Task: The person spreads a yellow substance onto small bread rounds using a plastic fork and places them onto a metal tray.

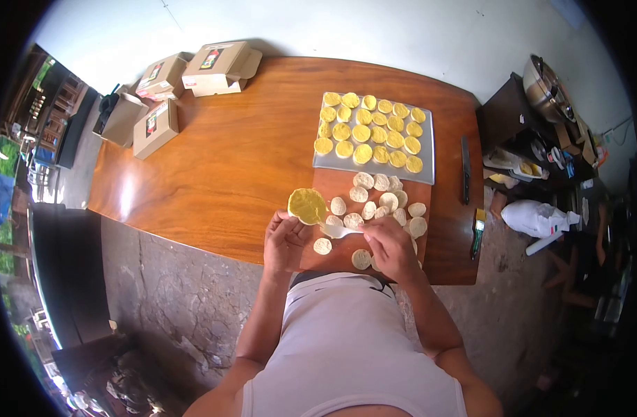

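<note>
Pinched in my left hand (pixel 285 240) is a round bread piece (pixel 306 206) whose top is covered with yellow spread. My right hand (pixel 390 244) grips a white plastic fork (pixel 338 231), its tip close to the lower right edge of that piece. Beneath and beside my hands, several plain pale bread rounds (pixel 388 201) lie scattered on a reddish-brown board (pixel 332 182). Beyond them a metal tray (pixel 321 161) bears rows of rounds topped with yellow spread (pixel 362 153).
Cardboard boxes (pixel 217 68) stand at the table's back left. A dark-handled knife (pixel 466 170) and a brush (pixel 478 234) lie along the right side of the wooden table (pixel 214 160). Farther right, a dark shelf holds a metal bowl (pixel 545 90).
</note>
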The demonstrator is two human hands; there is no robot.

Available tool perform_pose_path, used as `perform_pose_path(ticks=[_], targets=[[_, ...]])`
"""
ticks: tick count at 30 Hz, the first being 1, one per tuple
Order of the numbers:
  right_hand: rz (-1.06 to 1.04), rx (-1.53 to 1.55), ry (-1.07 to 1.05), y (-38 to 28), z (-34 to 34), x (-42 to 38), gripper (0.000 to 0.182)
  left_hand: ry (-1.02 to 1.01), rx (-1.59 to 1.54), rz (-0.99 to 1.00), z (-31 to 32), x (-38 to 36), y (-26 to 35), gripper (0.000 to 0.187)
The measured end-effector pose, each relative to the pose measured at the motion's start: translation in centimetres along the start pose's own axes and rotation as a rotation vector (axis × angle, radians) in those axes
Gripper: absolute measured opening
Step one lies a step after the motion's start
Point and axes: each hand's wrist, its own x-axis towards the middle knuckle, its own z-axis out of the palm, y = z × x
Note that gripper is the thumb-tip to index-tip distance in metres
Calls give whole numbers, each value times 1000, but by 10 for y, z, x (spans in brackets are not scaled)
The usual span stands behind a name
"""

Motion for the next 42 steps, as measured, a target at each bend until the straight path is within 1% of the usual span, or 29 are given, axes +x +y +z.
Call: perform_pose_path(ticks=[1,2,3,5,6,7,9,10,12,13,14,15,17,18,19,21,23,25,27,29,31,33,35,37,39,41,42], targets=[[27,78,-14,2,-3,2,30,1,-1,6,-1,-1,1,9],[51,63,14,3,-5,4,28,-14,2,-6,-1,-1,3,9],[48,64,13,4,-5,8,28,-29,6,-19,0,-2,4,9],[5,33,112,3,-1,17,28,-62,5,-43,-2,-3,4,9],[-8,15,105,1,0,21,31,-97,5,-66,1,-2,5,9],[-8,14,109,-1,3,20,31,-101,7,-68,5,-3,5,9],[-66,-123,63,-3,9,17,36,-15,70,-56,14,-5,5,11],[-78,-135,37,-5,13,14,39,-16,70,-50,13,-4,4,11],[-68,-92,16,-13,20,8,37,16,74,-11,7,-3,1,10],[-50,-52,-4,-16,23,6,35,17,73,-11,6,-4,0,10],[-21,28,2,-18,25,5,28,21,65,-8,6,-5,-1,10],[-18,29,1,-20,23,5,28,25,57,-6,5,-6,-1,11],[255,298,-121,-22,18,6,20,28,48,-6,5,-7,-4,11],[299,341,-55,-21,18,7,16,29,37,-3,4,-7,-5,11],[301,341,-56,-19,17,9,16,31,36,-4,2,-7,-4,11],[251,175,110,-14,16,13,16,-48,38,-49,-3,-8,-3,13],[222,152,124,-8,23,8,18,-38,34,-48,-2,-10,-7,12],[20,-18,135,-16,32,5,21,-31,33,-45,-3,-11,-8,11],[31,9,108,-25,37,-2,24,18,19,-25,-5,-11,-10,10],[135,145,-14,-32,35,-4,23,28,18,-32,-5,-12,-6,12],[167,198,-23,-30,29,4,21,41,18,-41,-8,-15,-4,14],[145,95,114,-27,28,12,21,-25,0,-91,-15,-16,-5,15],[128,55,114,-27,31,15,22,-43,23,-67,-23,-15,-12,14],[37,-82,94,-34,41,14,23,-64,44,-44,-21,-14,-15,13],[20,-74,106,-38,48,10,21,-51,22,-29,-20,-13,-14,14],[149,150,-18,-44,42,10,17,-34,14,-26,-22,-13,-12,14],[301,229,-58,-51,34,13,13,-16,6,-31,-23,-14,-11,14]])
